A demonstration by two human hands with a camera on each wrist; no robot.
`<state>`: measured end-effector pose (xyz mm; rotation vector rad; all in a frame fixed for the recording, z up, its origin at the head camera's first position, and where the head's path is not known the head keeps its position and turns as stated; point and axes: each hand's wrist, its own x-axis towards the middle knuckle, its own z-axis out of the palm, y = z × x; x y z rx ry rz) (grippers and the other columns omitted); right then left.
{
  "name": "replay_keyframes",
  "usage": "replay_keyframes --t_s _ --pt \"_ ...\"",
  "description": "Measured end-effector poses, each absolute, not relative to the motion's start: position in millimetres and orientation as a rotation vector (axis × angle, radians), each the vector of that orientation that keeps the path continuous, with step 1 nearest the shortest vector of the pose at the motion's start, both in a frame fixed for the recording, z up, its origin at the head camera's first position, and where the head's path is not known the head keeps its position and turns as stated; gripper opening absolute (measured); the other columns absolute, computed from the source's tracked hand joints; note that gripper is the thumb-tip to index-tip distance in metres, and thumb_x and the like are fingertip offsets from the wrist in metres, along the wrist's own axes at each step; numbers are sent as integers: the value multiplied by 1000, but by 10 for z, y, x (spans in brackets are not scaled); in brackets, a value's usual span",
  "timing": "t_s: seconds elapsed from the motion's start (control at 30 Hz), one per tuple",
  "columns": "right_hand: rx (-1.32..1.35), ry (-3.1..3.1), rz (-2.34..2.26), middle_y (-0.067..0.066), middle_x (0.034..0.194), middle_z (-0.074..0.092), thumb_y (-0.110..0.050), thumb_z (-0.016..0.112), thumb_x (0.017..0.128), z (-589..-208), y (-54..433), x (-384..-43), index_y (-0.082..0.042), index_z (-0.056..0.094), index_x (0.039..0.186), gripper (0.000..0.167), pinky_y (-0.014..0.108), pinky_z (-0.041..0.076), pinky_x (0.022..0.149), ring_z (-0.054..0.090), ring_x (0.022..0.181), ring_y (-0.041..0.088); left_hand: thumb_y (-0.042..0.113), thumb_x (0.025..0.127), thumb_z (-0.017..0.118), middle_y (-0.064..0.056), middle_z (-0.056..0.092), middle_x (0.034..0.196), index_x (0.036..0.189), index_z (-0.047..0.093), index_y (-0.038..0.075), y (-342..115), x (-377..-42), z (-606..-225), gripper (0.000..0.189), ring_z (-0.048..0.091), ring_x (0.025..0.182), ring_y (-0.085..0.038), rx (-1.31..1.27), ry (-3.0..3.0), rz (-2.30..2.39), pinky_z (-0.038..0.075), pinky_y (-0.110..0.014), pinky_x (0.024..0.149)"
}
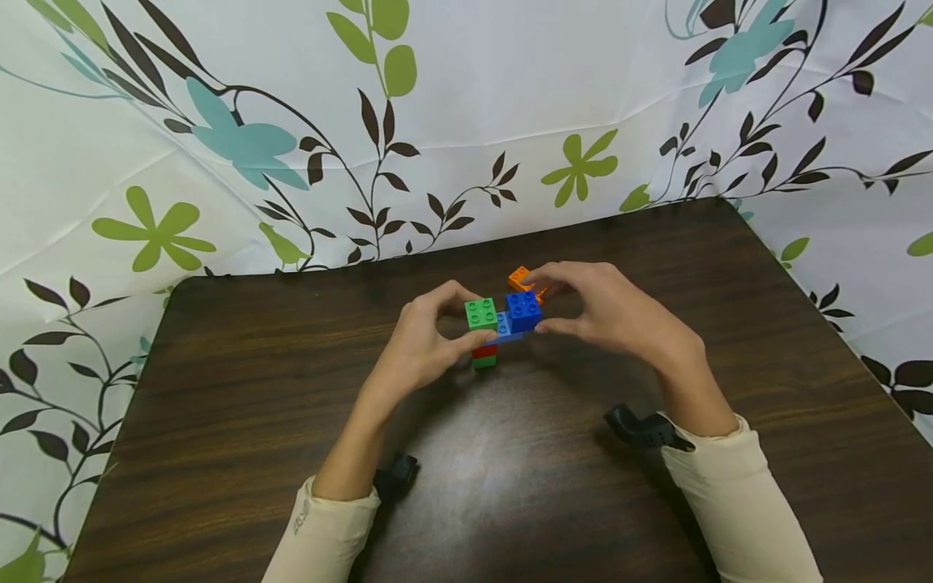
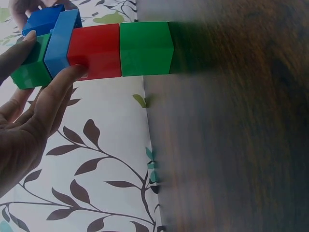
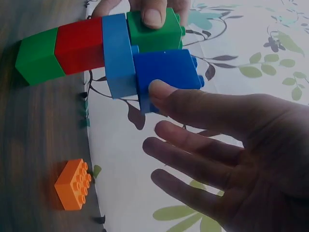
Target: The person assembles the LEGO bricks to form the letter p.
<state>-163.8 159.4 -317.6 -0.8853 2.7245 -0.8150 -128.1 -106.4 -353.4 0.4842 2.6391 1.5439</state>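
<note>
An upright toy brick stack has a green bottom brick (image 2: 146, 48), a red brick (image 2: 95, 50) above it, and a light blue brick (image 3: 118, 55) across the red one. On the light blue brick, a green top brick (image 1: 480, 313) and a dark blue brick (image 1: 522, 311) sit side by side. My left hand (image 1: 423, 344) grips the stack, its thumb on the green top brick and a finger against the red one. At the dark blue brick, my right hand (image 1: 608, 312) pinches with its thumb on the near side; the index finger is partly hidden. Its other fingers are extended.
A loose orange brick (image 3: 75, 185) lies on the dark wooden table (image 1: 255, 421) behind the stack, partly covered by my right hand in the head view. Beyond the table's far edge hangs a white leaf-patterned cloth (image 1: 510, 81).
</note>
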Motion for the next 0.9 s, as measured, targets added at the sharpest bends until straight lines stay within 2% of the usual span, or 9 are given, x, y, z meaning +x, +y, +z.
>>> replay_keyframes --t_s 0.3,0.5,0.7,0.9 --pt "-797 2736 -770 21 134 73 -3 83 93 -3296 1628 -1765 2 66 139 49 56 56 108 72 119 38 15 88 91 -6 79 108 114 70 11 -1067 -1284 -3528 34 75 105 -26 466 2640 1550 58 -57 101" --pt "-725 2725 -701 26 142 67 -6 78 98 -3467 1630 -1869 6 62 143 49 57 52 113 67 129 42 15 88 91 -7 79 108 115 70 11 -1071 -1286 -3537 35 75 105 -27 471 2643 1550 58 -57 101" --pt "-693 2739 -616 28 157 50 -13 75 101 -3566 1651 -1920 3 58 149 54 63 41 122 51 145 49 16 89 90 -6 80 109 115 70 11 -1065 -1291 -3548 34 76 105 -26 480 2647 1540 58 -56 100" --pt "-642 2707 -610 27 163 42 -17 71 105 -3674 1640 -1942 -7 42 164 66 67 37 123 44 150 48 16 89 90 -7 80 111 116 70 11 -1067 -1295 -3556 34 76 105 -26 481 2638 1543 58 -55 101"
